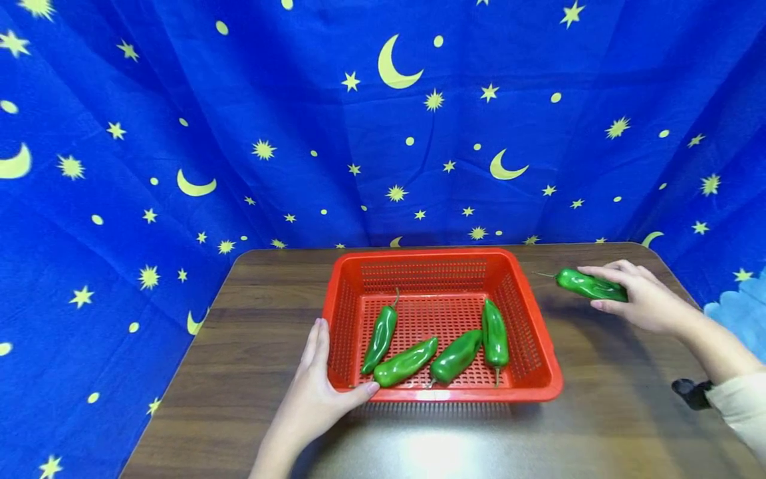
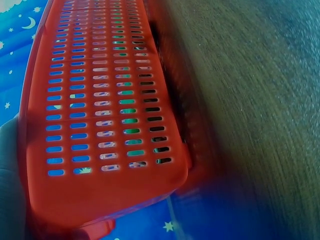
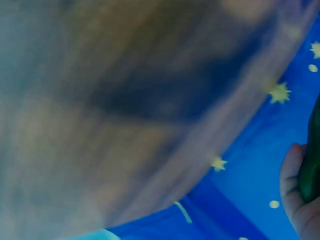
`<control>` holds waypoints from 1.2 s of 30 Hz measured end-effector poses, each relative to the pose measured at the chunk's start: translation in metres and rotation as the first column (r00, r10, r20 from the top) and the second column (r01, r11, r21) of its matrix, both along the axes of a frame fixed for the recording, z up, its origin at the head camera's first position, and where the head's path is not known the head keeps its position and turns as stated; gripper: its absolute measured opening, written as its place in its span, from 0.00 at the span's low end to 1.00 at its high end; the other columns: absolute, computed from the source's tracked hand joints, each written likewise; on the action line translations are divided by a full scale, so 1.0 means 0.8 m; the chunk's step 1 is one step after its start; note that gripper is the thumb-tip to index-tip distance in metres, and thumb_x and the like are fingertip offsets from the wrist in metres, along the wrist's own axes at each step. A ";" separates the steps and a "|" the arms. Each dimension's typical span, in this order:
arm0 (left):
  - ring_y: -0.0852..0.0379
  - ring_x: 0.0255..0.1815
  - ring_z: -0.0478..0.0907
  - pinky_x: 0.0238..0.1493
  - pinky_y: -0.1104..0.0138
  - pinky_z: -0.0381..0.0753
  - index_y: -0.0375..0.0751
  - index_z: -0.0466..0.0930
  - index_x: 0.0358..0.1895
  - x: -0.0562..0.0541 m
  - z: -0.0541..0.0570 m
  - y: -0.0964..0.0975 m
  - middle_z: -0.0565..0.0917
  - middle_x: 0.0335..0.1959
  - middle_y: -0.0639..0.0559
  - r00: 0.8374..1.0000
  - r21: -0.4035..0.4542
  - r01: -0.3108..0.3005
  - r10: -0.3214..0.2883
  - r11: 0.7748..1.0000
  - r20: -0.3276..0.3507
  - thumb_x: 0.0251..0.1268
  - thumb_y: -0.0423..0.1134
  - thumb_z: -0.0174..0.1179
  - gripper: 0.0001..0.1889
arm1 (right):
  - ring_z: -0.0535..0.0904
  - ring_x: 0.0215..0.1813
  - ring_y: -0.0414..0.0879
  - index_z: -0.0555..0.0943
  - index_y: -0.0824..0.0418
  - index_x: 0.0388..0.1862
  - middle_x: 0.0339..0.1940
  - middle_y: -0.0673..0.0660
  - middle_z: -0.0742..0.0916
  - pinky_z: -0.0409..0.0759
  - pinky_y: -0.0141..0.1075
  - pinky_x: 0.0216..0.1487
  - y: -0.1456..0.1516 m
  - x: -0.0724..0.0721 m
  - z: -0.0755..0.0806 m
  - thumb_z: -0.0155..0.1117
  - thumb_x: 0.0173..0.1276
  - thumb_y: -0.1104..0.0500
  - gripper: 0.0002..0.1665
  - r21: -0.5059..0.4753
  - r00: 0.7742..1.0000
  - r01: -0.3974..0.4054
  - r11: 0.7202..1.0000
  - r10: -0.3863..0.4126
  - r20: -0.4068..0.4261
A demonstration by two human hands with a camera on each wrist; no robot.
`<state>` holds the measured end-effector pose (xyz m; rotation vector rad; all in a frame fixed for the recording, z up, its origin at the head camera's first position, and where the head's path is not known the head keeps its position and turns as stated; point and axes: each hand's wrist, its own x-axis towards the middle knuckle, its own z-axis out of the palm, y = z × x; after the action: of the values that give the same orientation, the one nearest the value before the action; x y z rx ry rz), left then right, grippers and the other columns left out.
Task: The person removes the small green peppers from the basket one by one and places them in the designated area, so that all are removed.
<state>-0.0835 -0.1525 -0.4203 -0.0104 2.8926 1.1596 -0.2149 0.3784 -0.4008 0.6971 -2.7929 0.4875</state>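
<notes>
My right hand [image 1: 649,301] grips a glossy green pepper [image 1: 589,285] above the table's right side, thumb on the near side and fingers over the far side. Its thin stem points left toward the basket. In the right wrist view, part of the same pepper [image 3: 312,160] shows at the right edge. A red plastic basket [image 1: 541,332] with slotted walls holds several green peppers, one of them a long pepper [image 1: 404,362] near the front. My left hand [image 1: 317,389] rests at the basket's front left corner, fingers extended along the left side and thumb on the front rim.
The basket stands on a brown wood-grain table [image 1: 263,319]. Behind and beside the table hangs a blue curtain [image 1: 299,120] with yellow moons and stars. A small black object [image 1: 691,394] sits by the right sleeve [image 1: 742,406].
</notes>
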 end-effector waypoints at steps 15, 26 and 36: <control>0.41 0.81 0.46 0.75 0.44 0.57 0.47 0.35 0.81 0.003 -0.002 0.000 0.37 0.83 0.49 1.000 0.012 0.000 0.000 1.000 -0.011 0.41 0.71 0.72 0.70 | 0.70 0.48 0.34 0.78 0.59 0.61 0.47 0.64 0.84 0.61 0.36 0.45 0.030 0.010 -0.076 0.79 0.51 0.59 0.36 -0.033 0.998 0.022 0.999 -0.020 0.051; 0.42 0.82 0.44 0.76 0.45 0.55 0.46 0.35 0.81 0.002 -0.001 0.001 0.37 0.83 0.49 1.000 0.012 0.003 -0.003 1.000 -0.010 0.41 0.70 0.73 0.71 | 0.68 0.49 0.32 0.78 0.57 0.62 0.46 0.62 0.84 0.60 0.35 0.44 0.028 0.013 -0.087 0.81 0.49 0.59 0.39 -0.056 0.999 0.027 0.998 -0.026 0.024; 0.42 0.81 0.45 0.76 0.46 0.56 0.46 0.35 0.81 0.000 -0.003 -0.001 0.37 0.83 0.49 1.000 -0.003 0.003 -0.003 1.000 -0.025 0.40 0.73 0.71 0.71 | 0.70 0.53 0.59 0.75 0.57 0.66 0.57 0.64 0.81 0.64 0.51 0.43 0.023 0.012 -0.067 0.80 0.51 0.51 0.43 -0.039 0.992 0.083 0.996 -0.079 0.096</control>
<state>-0.0837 -0.1533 -0.4230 0.0084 2.9153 1.1634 -0.2056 0.3969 -0.4545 0.5628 -2.8760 0.5772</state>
